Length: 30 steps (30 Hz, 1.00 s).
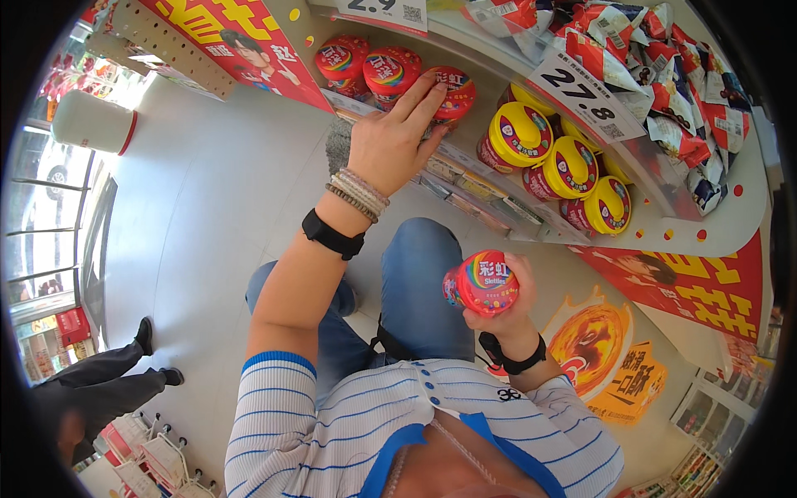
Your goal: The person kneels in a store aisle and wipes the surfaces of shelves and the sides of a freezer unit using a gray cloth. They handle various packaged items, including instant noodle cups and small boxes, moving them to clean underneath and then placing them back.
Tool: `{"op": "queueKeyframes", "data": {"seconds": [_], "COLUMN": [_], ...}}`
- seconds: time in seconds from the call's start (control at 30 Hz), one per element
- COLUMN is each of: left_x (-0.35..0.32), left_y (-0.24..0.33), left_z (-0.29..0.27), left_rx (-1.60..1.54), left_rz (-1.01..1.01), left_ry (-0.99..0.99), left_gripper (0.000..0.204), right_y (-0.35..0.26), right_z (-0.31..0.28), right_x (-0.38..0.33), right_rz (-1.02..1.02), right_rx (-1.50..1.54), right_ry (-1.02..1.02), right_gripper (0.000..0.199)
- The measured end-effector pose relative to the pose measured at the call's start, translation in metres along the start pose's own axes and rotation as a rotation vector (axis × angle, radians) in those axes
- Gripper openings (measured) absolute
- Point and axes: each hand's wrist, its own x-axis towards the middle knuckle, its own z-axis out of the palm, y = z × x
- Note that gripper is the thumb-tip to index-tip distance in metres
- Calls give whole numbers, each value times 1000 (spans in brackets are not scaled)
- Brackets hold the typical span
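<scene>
My left hand [392, 137] reaches up to a shelf, fingers spread over a red candy tub [454, 90] with a rainbow lid. Two more red tubs [365, 65] stand to its left on the same shelf. My right hand [506, 311] is lower, near my chest, closed around another red round candy tub [484, 282] with its lid facing me. Both wrists wear black bands; the left one also has bead bracelets.
Yellow-lidded tubs [552, 162] fill the shelf to the right, and red-white snack bags [664, 75] are stacked above them. A price card [585, 95] hangs from the shelf edge. Another person's dark legs and shoes [124, 365] stand at the left on the pale floor.
</scene>
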Motion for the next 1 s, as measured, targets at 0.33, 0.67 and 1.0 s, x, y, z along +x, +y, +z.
{"op": "queueKeyframes", "data": {"seconds": [0.33, 0.67, 1.0], "left_x": [3, 3, 3], "left_y": [-14, -27, -34], "left_z": [22, 33, 40], "left_rx": [-172, -297, -382], "left_rz": [88, 158, 177], "left_ry": [151, 185, 172], "left_gripper": [46, 48, 48], "right_y": [-14, -52, -69], "right_z": [24, 74, 85], "right_x": [-2, 39, -6], "right_rz": [144, 200, 255], "right_rx": [74, -164, -513], "right_ry": [110, 446, 430], "right_gripper": [85, 95, 88]}}
